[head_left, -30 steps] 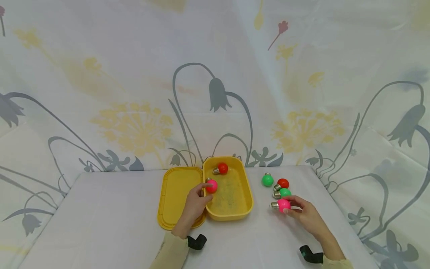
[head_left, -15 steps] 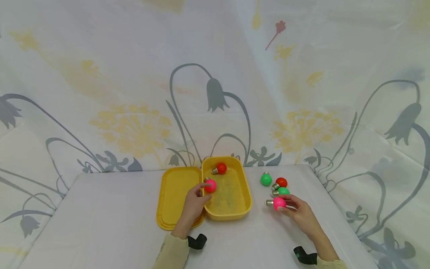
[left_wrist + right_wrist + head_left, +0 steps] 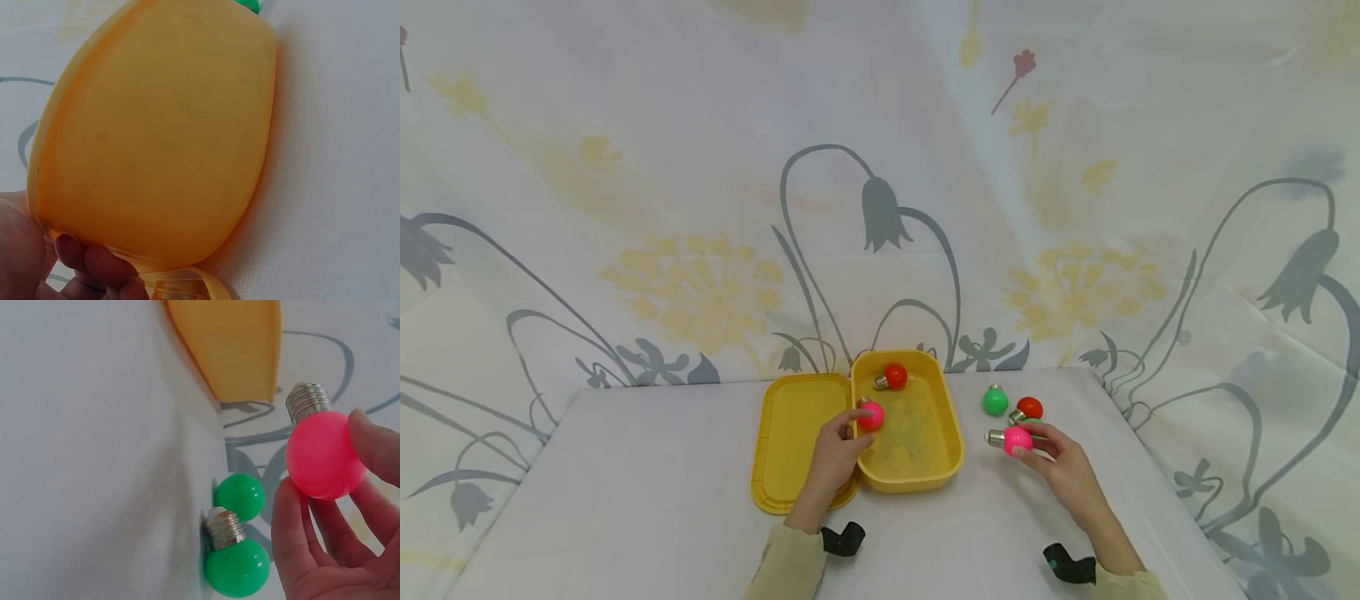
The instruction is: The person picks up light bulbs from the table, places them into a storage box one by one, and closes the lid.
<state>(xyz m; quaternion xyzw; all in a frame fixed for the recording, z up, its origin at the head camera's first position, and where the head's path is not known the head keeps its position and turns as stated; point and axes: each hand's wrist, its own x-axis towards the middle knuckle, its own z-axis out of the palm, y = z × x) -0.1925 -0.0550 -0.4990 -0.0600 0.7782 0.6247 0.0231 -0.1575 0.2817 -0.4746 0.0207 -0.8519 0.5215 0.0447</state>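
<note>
In the head view my left hand [image 3: 837, 457] reaches over the left rim of a yellow plastic box [image 3: 917, 479]. Its thumb and index finger pinch a pink light bulb [image 3: 872, 416] just inside that wall. The left wrist view shows the curled fingers against the box's outer side; the bulb is hidden there. My right hand [image 3: 1070, 479] holds another pink bulb [image 3: 325, 456] by its round globe, raised off the table, its silver screw base pointing toward the box. A red bulb [image 3: 896, 376] lies inside the box at the far end.
Right of the box lie a green bulb [image 3: 996, 402], a red bulb [image 3: 1031, 407] and a second green bulb [image 3: 237, 569], partly covered by my right hand in the head view. A yellow lid [image 3: 790, 433] lies left of the box. A patterned cloth [image 3: 700, 167] hangs behind the table.
My right hand has shifted left and a little away from me with its pink bulb, now partly covering the nearer green bulb. The left hand has stayed in place.
</note>
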